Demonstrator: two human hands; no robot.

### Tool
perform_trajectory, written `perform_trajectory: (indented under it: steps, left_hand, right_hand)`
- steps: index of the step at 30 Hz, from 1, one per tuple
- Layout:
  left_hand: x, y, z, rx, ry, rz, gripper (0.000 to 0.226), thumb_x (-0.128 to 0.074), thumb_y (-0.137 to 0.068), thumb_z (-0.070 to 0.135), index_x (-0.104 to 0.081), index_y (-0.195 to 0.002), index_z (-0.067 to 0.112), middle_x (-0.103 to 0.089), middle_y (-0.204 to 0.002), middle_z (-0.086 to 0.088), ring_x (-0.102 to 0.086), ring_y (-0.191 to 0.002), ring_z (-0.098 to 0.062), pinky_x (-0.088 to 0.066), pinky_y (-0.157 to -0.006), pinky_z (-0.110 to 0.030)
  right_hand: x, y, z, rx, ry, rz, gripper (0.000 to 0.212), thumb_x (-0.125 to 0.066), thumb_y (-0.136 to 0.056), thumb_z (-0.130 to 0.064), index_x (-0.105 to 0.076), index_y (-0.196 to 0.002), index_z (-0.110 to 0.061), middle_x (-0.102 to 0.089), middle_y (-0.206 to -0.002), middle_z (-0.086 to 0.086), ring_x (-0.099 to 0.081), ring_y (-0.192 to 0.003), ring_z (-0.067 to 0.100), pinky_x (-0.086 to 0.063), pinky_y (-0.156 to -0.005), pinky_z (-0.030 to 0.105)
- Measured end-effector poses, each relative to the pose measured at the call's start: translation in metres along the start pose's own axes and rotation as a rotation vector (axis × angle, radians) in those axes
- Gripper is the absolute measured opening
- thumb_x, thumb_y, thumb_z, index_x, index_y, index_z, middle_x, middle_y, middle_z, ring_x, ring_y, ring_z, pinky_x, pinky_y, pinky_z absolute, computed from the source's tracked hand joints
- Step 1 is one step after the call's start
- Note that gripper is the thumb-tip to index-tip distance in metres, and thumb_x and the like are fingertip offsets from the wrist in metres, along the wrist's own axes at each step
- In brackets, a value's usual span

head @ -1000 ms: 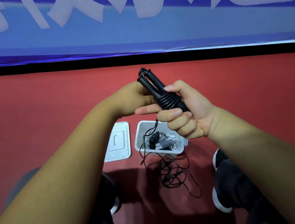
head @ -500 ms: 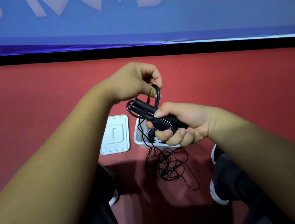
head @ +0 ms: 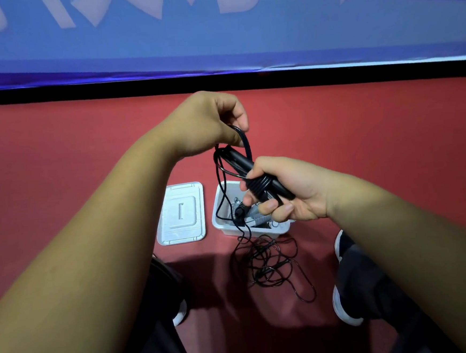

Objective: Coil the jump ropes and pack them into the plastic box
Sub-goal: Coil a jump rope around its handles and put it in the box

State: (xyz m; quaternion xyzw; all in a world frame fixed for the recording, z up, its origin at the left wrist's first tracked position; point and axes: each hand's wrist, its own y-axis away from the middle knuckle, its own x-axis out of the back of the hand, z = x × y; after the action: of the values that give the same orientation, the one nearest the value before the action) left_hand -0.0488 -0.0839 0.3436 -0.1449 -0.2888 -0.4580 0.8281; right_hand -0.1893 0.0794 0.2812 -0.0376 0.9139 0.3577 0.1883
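**A:** Right hand (head: 291,191) has a full fist on the handles (head: 240,161). Fingers curled under, thumb over the top, two black handles side by side in there.

**B:** And look at the rope (head: 260,186): several tight turns wound round the handles, right at the fingertips.

**A:** Left hand (head: 208,122) sits up and to the left of that grip, fingers bent in, pinching a loop (head: 247,144) of cord that arcs over the handle tips.

**B:** Narrow pinch, that, thumb and fingers closed on the cord. How many strands are in it, I cannot tell.

**A:** Both hands are raised above the red floor (head: 59,176), close together, with the loop bridging them.

**B:** From the handle tips a strand drops straight down, crosses the box (head: 218,205) and reaches the tangle (head: 272,265) on the floor.

**A:** The box sits directly beneath the right-hand grip, white and open. Grey sprung coils and something black lie inside, partly hidden by the fingers.

**B:** Lid (head: 181,212) is flat on the floor just left of the box, with a thin gap between them.

**A:** The tangle is loose, thin black cord, below the grip on the near side of the box, right up against its near wall.

**B:** Shoes (head: 343,304) either side of it, one under the right forearm, the other beneath the left.

**A:** Far beyond the hands, a blue banner (head: 215,38) with pale lettering, above a black strip.
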Motion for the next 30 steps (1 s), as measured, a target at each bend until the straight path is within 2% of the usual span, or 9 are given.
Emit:
perform_trajectory:
  steps: [5, 9, 14, 18, 20, 22, 26, 28, 30]
  left_hand:
    - [-0.005, 0.004, 0.012, -0.029, -0.208, -0.001, 0.012, -0.084, -0.082, 0.013, -0.08, -0.086, 0.023, -0.076, -0.078, 0.006, -0.068, -0.068, -0.005, -0.05, -0.064, -0.016]
    - [-0.006, 0.008, 0.015, -0.091, -0.353, -0.035, 0.01, -0.082, -0.085, 0.022, -0.083, -0.092, 0.03, -0.078, -0.083, 0.013, -0.071, -0.079, 0.0, -0.054, -0.074, -0.019]
    - [-0.004, 0.011, 0.009, -0.119, -0.451, -0.034, 0.032, -0.07, -0.092, 0.016, -0.078, -0.116, 0.036, -0.073, -0.098, 0.012, -0.062, -0.084, -0.001, -0.044, -0.074, -0.01]
    - [-0.006, 0.013, -0.002, -0.026, -0.416, -0.078, 0.031, -0.067, -0.092, 0.003, -0.08, -0.109, 0.025, -0.074, -0.09, 0.014, -0.063, -0.073, 0.012, -0.047, -0.074, -0.007]
    - [-0.01, 0.014, -0.006, 0.045, -0.311, -0.113, 0.025, -0.068, -0.093, 0.004, -0.079, -0.106, 0.022, -0.077, -0.091, 0.008, -0.068, -0.072, 0.003, -0.055, -0.077, -0.015]
    - [-0.016, 0.011, -0.012, 0.096, -0.204, -0.068, 0.023, -0.068, -0.094, 0.006, -0.076, -0.111, 0.021, -0.078, -0.1, 0.004, -0.073, -0.087, -0.009, -0.058, -0.09, -0.027]
    - [-0.03, 0.001, -0.018, 0.183, 0.065, -0.001, 0.037, -0.062, -0.094, 0.01, -0.061, -0.13, 0.018, -0.07, -0.125, 0.005, -0.066, -0.118, -0.011, -0.05, -0.107, -0.035]
    - [-0.031, -0.002, -0.016, 0.221, -0.013, 0.085, 0.026, -0.061, -0.094, 0.016, -0.058, -0.12, 0.016, -0.068, -0.114, 0.001, -0.066, -0.102, -0.016, -0.053, -0.09, -0.034]
    - [-0.031, -0.004, -0.014, 0.252, -0.075, 0.186, 0.019, -0.06, -0.096, 0.02, -0.054, -0.112, 0.014, -0.062, -0.098, 0.0, -0.055, -0.079, -0.016, -0.046, -0.069, -0.031]
  right_hand:
    - [0.006, 0.0, -0.002, -0.006, 0.006, 0.095, 0.02, -0.059, -0.098, -0.03, -0.053, -0.097, -0.011, -0.06, -0.083, 0.006, -0.034, -0.057, 0.012, -0.016, -0.037, 0.018]
    - [0.008, -0.005, -0.004, 0.043, 0.024, 0.181, 0.021, -0.059, -0.1, -0.031, -0.058, -0.108, -0.012, -0.058, -0.078, 0.005, -0.031, -0.055, 0.012, -0.012, -0.04, 0.019]
    - [0.019, -0.012, -0.013, 0.167, -0.092, 0.266, 0.022, -0.057, -0.104, -0.033, -0.057, -0.109, -0.011, -0.056, -0.076, 0.004, -0.035, -0.052, 0.011, -0.016, -0.038, 0.018]
    - [0.028, -0.017, -0.02, 0.313, -0.314, 0.287, 0.014, -0.057, -0.104, -0.032, -0.057, -0.102, -0.018, -0.053, -0.078, 0.002, -0.034, -0.052, 0.009, -0.019, -0.035, 0.018]
    - [0.034, -0.015, -0.025, 0.351, -0.323, 0.293, 0.014, -0.058, -0.104, -0.033, -0.057, -0.104, -0.019, -0.053, -0.077, 0.001, -0.033, -0.052, 0.009, -0.018, -0.035, 0.018]
    - [0.037, -0.014, -0.028, 0.375, -0.231, 0.33, 0.015, -0.06, -0.104, -0.032, -0.058, -0.107, -0.018, -0.054, -0.079, 0.002, -0.034, -0.052, 0.01, -0.018, -0.038, 0.019]
    - [0.031, -0.012, -0.033, 0.401, -0.072, 0.377, 0.014, -0.062, -0.102, -0.029, -0.062, -0.108, -0.015, -0.054, -0.082, 0.005, -0.034, -0.053, 0.013, -0.016, -0.043, 0.019]
    - [0.03, -0.009, -0.035, 0.401, -0.028, 0.379, 0.015, -0.062, -0.102, -0.028, -0.062, -0.109, -0.015, -0.055, -0.082, 0.005, -0.034, -0.053, 0.013, -0.017, -0.042, 0.019]
    - [0.03, -0.006, -0.037, 0.392, -0.003, 0.379, 0.016, -0.061, -0.102, -0.029, -0.062, -0.11, -0.015, -0.055, -0.083, 0.006, -0.035, -0.053, 0.013, -0.017, -0.043, 0.019]
